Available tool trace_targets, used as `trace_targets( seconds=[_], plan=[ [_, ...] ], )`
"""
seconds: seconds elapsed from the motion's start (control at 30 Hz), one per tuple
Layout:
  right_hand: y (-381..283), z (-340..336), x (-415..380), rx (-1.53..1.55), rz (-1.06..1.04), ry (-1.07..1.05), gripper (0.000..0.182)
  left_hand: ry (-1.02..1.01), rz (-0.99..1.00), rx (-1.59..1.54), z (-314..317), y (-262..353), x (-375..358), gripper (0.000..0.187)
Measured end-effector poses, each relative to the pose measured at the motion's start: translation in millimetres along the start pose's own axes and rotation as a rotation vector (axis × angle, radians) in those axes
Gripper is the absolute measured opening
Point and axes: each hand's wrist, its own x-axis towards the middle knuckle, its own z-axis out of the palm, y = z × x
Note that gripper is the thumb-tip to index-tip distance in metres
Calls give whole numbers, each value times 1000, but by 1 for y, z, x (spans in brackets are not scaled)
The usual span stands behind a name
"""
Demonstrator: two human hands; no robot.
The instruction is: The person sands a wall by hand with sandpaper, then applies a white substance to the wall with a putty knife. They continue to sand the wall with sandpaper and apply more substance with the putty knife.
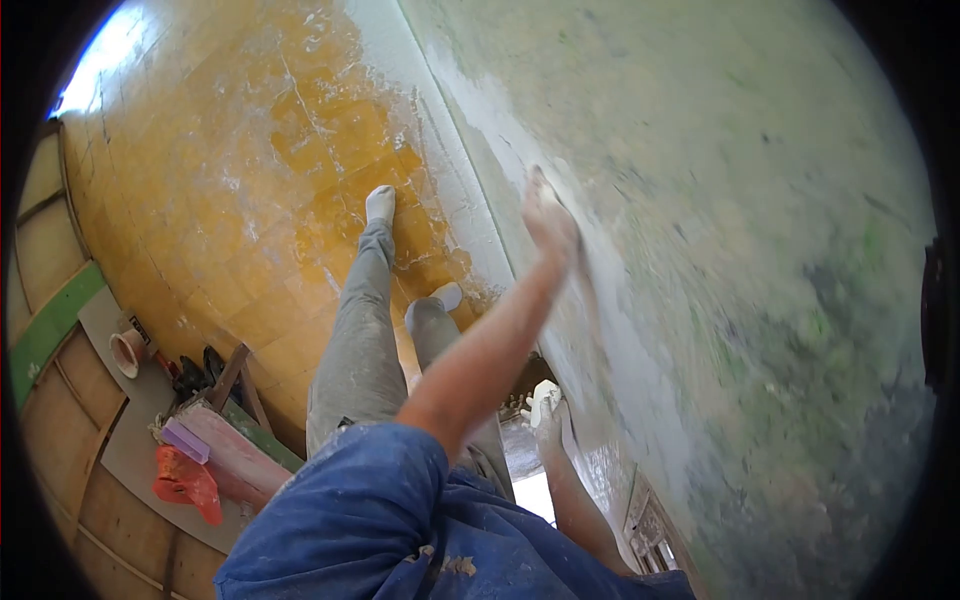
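Note:
My left hand (549, 218) reaches across my body to the pale green wall. It is closed and pressed to a whitish smeared band (625, 345) on that wall. Motion blur hides what the fingers hold; something pale shows along the hand's edge. Lower down, close to the wall, my right hand (546, 420) is coated in white. Its fingers curl around a lump of white putty (545, 392).
A yellow floor (240, 200) with white splashes meets the wall along a whitish strip (455, 150). At lower left are a pinkish cup (128, 352), a red plastic bag (187, 484), a purple block (186, 440) and wooden boards (232, 378).

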Motion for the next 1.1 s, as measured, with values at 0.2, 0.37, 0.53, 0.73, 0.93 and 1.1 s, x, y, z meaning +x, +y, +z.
trace_targets(
  seconds=[0.2, 0.37, 0.53, 0.73, 0.93, 1.1],
  plan=[
    [42, -8, 7, 55, 16, 45, 52, -68, 339, 744, -12, -4, -31, 42],
    [57, -5, 11, 216, -46, -12, 58, -251, 189, 847, -14, 2, -163, 45],
    [37, 8, 2, 216, -89, -17, 64, -41, 209, 796, 0, -12, -123, 46],
    [50, 10, 5, 137, 1, -2, 60, 80, 49, 428, -5, -18, -42, 43],
    [-2, 45, -46, 1, -46, 55, 58, -162, 24, 805, -11, 10, -176, 46],
    [-15, 41, -54, -48, -355, 2, 52, -441, -262, 767, -13, 41, -260, 49]
  ],
)
